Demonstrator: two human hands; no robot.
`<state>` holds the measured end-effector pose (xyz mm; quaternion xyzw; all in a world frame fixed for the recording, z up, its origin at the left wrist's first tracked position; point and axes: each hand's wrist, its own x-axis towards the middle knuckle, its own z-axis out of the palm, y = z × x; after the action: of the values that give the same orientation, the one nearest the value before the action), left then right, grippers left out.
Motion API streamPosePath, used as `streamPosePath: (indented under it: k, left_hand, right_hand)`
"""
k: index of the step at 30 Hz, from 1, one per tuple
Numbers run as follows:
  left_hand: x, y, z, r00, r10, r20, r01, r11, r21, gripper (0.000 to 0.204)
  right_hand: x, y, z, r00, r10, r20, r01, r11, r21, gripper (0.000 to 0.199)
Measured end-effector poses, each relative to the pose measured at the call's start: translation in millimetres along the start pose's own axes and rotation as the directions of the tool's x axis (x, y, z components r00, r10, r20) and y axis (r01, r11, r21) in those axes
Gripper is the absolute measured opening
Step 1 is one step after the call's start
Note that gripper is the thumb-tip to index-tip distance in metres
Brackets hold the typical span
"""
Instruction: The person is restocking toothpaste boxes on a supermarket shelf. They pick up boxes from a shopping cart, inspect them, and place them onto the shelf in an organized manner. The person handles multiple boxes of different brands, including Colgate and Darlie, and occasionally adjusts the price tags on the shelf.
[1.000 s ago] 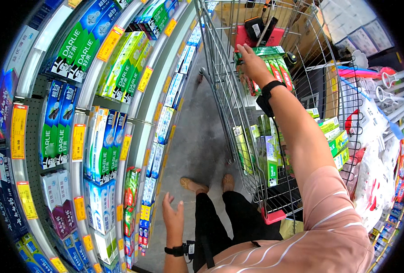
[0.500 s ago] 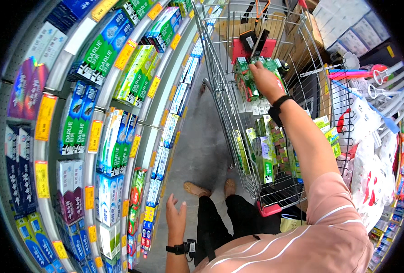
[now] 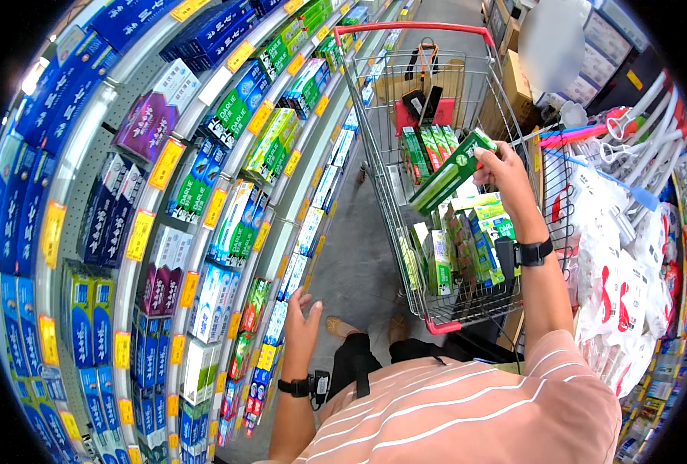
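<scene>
My right hand [image 3: 501, 176] is closed on the upper right end of a long green toothpaste box [image 3: 453, 175], held slanted over the shopping cart [image 3: 414, 29]. Beneath and behind it in the cart are green and red toothpaste boxes [image 3: 437, 142]. Nearer to me, several yellow-green and white boxes [image 3: 467, 247] fill the cart's front part. My left hand [image 3: 302, 323] hangs by the lower shelf, empty, its fingers apart. It is nearest to the white and blue boxes [image 3: 276, 322], and I cannot tell whether it touches them.
Shelves of toothpaste boxes [image 3: 239, 228] with yellow price tags [image 3: 214, 207] run along my left. A red tray [image 3: 450, 109] with dark devices is at the cart's far end. White plastic-wrapped goods [image 3: 618, 286] and white hangers [image 3: 645, 158] crowd the right. Brown cartons [image 3: 517, 93] stand behind.
My right hand has lifted a green toothpaste box from the pile in the cart and drawn it nearer and rightward. My left hand has shifted slightly up. The view has turned somewhat.
</scene>
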<state>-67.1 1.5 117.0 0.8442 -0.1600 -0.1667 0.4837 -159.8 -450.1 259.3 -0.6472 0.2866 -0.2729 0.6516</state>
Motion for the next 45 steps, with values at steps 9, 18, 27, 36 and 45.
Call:
streamPosePath:
  k: [9, 18, 27, 36, 45]
  left_hand:
    - [-21.2, 115.4, -6.2, 0.962, 0.144, 0.231, -0.018, 0.88, -0.475, 0.078]
    - [-61.3, 113.0, -23.9, 0.971, 0.17, 0.166, -0.049, 0.827, -0.561, 0.075]
    - [-105.6, 101.5, -53.3, 0.988, 0.126, -0.092, -0.154, 0.885, -0.439, 0.051]
    - [-118.4, 77.0, -67.3, 0.957, -0.138, -0.257, -0.009, 0.865, -0.501, 0.052]
    - [-122.8, 55.8, -71.5, 0.94, -0.28, -0.196, 0.085, 0.746, -0.66, 0.06]
  right_hand:
    - [-86.4, 21.3, 33.0, 0.953, 0.141, 0.27, -0.262, 0.83, 0.493, 0.017]
    - [-119.4, 38.1, 73.0, 0.879, 0.191, 0.436, -0.424, 0.731, 0.535, 0.02]
    - [-144.6, 27.6, 104.2, 0.728, 0.228, 0.646, -0.469, 0.853, 0.227, 0.059]
    - [-154.5, 32.9, 126.4, 0.572, 0.266, 0.776, -0.469, 0.882, 0.044, 0.043]
    - [-162.3, 22.0, 139.1, 0.562, 0.323, 0.761, -0.406, 0.91, -0.086, 0.048]
